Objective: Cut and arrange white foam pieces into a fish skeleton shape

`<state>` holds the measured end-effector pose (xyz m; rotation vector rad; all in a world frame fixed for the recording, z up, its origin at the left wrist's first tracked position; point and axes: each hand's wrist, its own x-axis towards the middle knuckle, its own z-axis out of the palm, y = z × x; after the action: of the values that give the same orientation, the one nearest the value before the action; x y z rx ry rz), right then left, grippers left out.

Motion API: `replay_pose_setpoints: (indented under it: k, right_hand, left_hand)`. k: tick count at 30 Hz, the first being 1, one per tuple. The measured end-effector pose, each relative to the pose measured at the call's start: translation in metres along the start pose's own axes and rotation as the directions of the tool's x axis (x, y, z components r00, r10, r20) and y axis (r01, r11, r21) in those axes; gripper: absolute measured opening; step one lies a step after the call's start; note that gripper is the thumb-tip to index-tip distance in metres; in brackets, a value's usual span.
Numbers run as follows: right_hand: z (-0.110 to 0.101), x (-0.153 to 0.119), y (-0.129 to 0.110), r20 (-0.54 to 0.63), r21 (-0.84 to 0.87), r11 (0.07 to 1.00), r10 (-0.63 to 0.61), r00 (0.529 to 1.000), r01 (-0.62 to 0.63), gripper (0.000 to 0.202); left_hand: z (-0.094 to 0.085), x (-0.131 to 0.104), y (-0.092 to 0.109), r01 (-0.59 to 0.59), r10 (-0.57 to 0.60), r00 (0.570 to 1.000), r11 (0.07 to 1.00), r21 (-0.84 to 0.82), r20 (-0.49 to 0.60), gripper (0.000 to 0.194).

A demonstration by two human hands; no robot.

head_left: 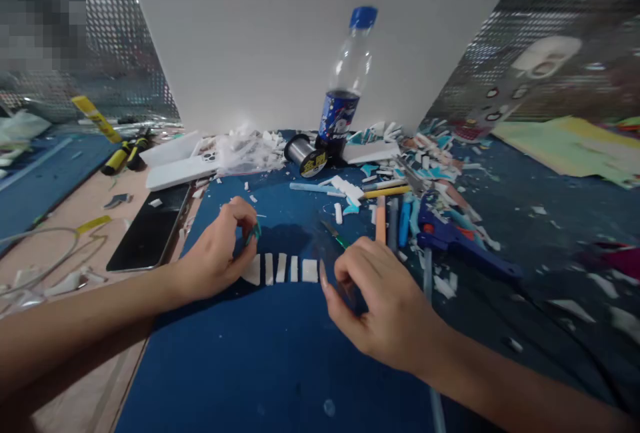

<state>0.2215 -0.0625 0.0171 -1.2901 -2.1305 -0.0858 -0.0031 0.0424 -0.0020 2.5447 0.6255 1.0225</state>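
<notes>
On the blue mat [300, 353], several small white pieces [281, 268] lie in a row between my hands. My left hand [217, 246] is at the left end of the row, its thumb and forefinger pinched on a small teal piece [255, 232]. At the right end, my right hand [377, 293] is curled, its thumb tip beside the last white piece [310, 270]. Its other fingertips are partly hidden, and I cannot make out whether anything is between them. A thin blade-like tool with a green part [341, 240] lies just beyond the right hand.
A cola bottle [343, 100] and a wire spool [305, 156] stand behind the mat. White and blue scraps [425, 163] pile up at the back right, near a blue glue gun [460, 240]. A black phone [150, 228] lies at the left, yellow-handled tools [118, 158] behind it.
</notes>
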Motion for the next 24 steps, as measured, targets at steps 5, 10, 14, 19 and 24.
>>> replay_pose_setpoints:
  k: [5, 10, 14, 19, 24]
  right_hand:
    - [-0.004, 0.0, -0.007, -0.066, -0.104, 0.986, -0.138, 0.988, 0.131, 0.022]
    - [-0.007, 0.004, -0.011, 0.035, -0.265, 0.946, -0.183, 0.982, 0.186, 0.027]
    - [-0.021, 0.012, -0.01, 0.256, -0.406, 0.913, 0.068, 0.964, 0.044, 0.023]
    - [-0.056, 0.008, 0.003, 0.318, -0.505, 0.857, 0.295, 0.901, -0.102, 0.012]
    - [-0.093, -0.018, 0.031, 0.344, -0.592, 0.786, 0.447, 0.826, -0.179, 0.01]
  left_hand:
    - [0.0, 0.019, 0.021, -0.1, 0.055, 0.968, 0.98, 0.175, 0.244, 0.024]
    - [0.036, 0.078, 0.048, -0.2, -0.063, 0.876, 0.855, 0.478, 0.478, 0.025]
    - [0.079, 0.123, 0.055, -0.14, -0.186, 0.847, 0.825, 0.547, 0.498, 0.029]
    - [0.109, 0.136, 0.051, -0.11, -0.257, 0.829, 0.797, 0.594, 0.497, 0.03]
    - [0.115, 0.129, 0.045, -0.186, -0.176, 0.856, 0.772, 0.607, 0.486, 0.031]
